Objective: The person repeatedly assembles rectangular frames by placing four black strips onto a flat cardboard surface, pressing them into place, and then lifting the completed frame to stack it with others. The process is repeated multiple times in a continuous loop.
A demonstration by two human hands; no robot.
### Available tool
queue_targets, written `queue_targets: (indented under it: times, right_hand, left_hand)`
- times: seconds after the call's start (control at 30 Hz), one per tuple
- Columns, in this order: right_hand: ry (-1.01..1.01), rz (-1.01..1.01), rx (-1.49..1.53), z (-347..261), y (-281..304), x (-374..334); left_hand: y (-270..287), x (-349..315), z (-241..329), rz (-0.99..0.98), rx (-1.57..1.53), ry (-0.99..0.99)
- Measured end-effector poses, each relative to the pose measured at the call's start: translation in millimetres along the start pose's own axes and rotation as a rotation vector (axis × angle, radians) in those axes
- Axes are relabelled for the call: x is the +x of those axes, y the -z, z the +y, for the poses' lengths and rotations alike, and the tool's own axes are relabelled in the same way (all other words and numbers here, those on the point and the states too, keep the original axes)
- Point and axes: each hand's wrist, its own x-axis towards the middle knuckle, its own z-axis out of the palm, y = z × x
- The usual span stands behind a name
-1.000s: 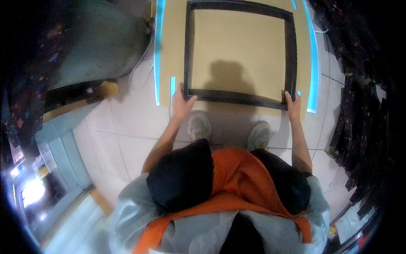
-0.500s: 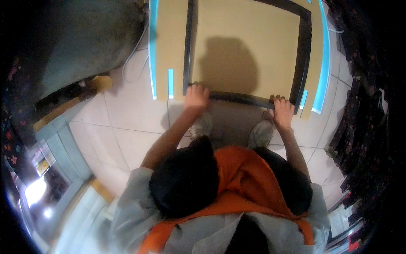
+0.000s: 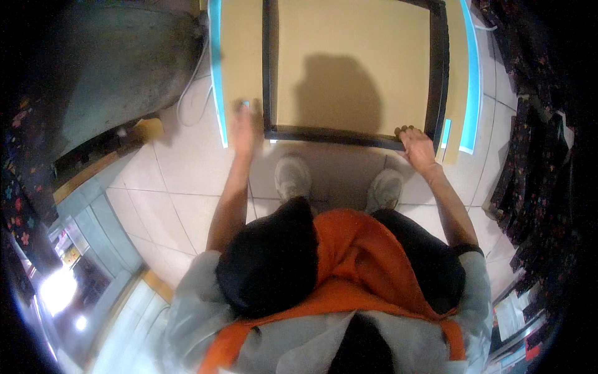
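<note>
R hand (image 3: 416, 147) gripping the black frame (image 3: 349, 136) at its near corner, L hand (image 3: 244, 128) flat & open beside it (looks stiff, light-ish, best taken w/ both hands at the corners).

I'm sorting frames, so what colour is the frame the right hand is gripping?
Black; the frame lies on a tan board, clearest in the head view.

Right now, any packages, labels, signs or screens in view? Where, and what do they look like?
Flat cardboard sheet: on the tiled floor, top centre, tan rectangle with light-blue tape strips along its sides; a black frame lies on it.
Small packages or cards: lower left on a shelf, colourful, too blurred to tell apart.
No screens or signs visible.
</note>
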Motion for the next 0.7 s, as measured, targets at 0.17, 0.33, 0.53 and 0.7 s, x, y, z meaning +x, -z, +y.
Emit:
queue_targets:
  times: [0.17, 0.33, 0.53, 0.7]
  right_hand:
    - [0.007, -0.003, 0.032, 5.6, 8.8, -3.4]
    - [-0.04, -0.041, 0.011, 12.7, 0.6, -6.8]
    - [0.017, 0.071, 0.017, 21.1, 2.3, -14.7]
    - [0.228, 0.225, 0.293, 21.6, 24.1, 0.6]
  left_hand:
    - [-13.1, 8.2, -35.1, -0.086, 0.279, -0.151]
    - [-16.3, 8.8, -24.0, 0.005, -0.24, -0.075]
    - [-40.9, -12.5, -18.1, -0.125, 0.422, -0.255]
    - [-31.8, -20.2, 2.3, -0.172, 0.241, -0.193]
